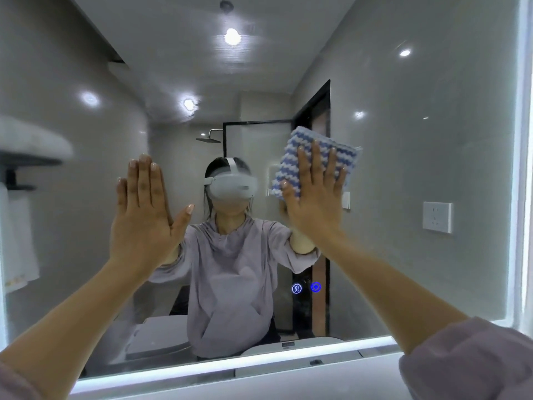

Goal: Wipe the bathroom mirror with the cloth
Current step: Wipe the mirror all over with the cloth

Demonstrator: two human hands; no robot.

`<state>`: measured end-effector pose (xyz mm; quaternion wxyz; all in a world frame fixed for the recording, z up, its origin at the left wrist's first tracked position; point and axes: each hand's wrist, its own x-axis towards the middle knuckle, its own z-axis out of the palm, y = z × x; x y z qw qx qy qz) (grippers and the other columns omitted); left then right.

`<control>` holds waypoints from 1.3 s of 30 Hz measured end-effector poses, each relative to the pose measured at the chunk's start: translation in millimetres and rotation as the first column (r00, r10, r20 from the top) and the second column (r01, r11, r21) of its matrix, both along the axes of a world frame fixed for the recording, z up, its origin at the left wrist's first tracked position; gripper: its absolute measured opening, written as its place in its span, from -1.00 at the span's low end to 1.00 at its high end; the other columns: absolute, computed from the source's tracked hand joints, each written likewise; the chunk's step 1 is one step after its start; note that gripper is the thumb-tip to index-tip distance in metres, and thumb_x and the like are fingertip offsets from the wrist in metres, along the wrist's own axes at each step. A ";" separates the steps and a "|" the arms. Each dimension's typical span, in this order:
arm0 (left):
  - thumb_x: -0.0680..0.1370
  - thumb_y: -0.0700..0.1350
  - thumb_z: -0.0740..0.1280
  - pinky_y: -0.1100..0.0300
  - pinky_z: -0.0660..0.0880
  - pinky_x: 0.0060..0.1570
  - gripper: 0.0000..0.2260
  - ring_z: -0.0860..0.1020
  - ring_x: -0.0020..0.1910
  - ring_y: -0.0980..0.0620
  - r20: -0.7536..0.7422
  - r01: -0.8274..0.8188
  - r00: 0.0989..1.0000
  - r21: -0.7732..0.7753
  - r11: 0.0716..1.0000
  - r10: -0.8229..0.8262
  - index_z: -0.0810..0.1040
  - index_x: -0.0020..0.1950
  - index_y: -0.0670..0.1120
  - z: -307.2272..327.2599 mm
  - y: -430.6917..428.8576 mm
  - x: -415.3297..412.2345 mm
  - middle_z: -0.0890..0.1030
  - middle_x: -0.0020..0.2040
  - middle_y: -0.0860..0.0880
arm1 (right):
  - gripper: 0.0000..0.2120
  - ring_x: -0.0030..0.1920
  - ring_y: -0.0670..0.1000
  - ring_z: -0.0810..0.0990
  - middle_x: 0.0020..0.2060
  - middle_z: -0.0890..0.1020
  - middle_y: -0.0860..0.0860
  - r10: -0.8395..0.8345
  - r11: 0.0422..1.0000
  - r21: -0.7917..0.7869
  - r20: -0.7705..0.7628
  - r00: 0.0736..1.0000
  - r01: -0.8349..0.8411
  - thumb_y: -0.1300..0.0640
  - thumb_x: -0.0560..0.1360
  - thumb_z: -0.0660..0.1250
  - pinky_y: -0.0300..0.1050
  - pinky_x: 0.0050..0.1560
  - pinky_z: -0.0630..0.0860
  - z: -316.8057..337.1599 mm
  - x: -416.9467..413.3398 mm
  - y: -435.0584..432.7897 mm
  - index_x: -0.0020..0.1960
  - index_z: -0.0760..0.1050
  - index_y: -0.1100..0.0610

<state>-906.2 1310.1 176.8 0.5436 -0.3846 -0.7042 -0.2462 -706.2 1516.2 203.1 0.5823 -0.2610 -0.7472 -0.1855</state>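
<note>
The bathroom mirror (pixel 403 168) fills almost the whole view, edged by a lit strip along its bottom and right side. A blue-and-white striped cloth (pixel 311 153) lies flat against the glass right of centre. My right hand (pixel 315 197) presses it to the mirror with straight, spread fingers, covering its lower part. My left hand (pixel 147 209) rests flat on the glass left of centre, fingers straight and together, holding nothing.
Two blue touch icons (pixel 306 287) glow on the mirror below my right forearm. The glass reflects a person in a headset, a shower, a door, a toilet and a wall socket. A towel shelf (pixel 31 151) sits at the left edge.
</note>
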 end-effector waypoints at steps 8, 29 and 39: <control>0.56 0.29 -0.13 -0.08 -0.18 0.53 -0.22 -0.23 0.56 -0.11 0.003 0.009 1.000 -0.007 1.000 -0.009 -0.25 0.55 -0.24 -1.0 -0.5 -1.6 -0.23 0.58 -0.19 | -0.34 0.54 0.18 -0.25 0.56 -0.19 0.07 0.030 0.989 0.129 0.266 0.963 -0.066 -0.22 0.61 -0.06 0.19 0.49 -0.31 -41.7 -43.2 -58.3 0.57 -0.19 0.05; 0.58 0.28 -0.10 0.02 -0.27 0.52 -0.24 -0.20 0.57 -0.11 -0.036 -0.023 0.999 -0.002 1.000 0.023 -0.20 0.56 -0.24 0.5 1.0 -8.4 -0.19 0.58 -0.19 | -0.42 0.56 0.14 -0.07 0.56 0.00 0.02 -0.049 0.972 0.234 0.238 0.970 -0.008 -0.19 0.63 -0.09 0.16 0.53 -0.10 -31.3 28.7 22.8 0.58 0.00 0.04; 0.58 0.27 -0.09 0.00 -0.26 0.52 -0.23 -0.20 0.57 -0.11 -0.041 -0.014 0.999 0.022 1.000 0.015 -0.19 0.56 -0.25 0.8 2.5 -7.4 -0.17 0.58 -0.20 | -0.34 0.56 0.14 -0.10 0.56 0.05 0.06 -0.024 0.995 -0.101 0.015 1.000 0.025 -0.14 0.51 -0.10 0.14 0.53 -0.14 -28.8 80.6 51.9 0.57 0.02 0.07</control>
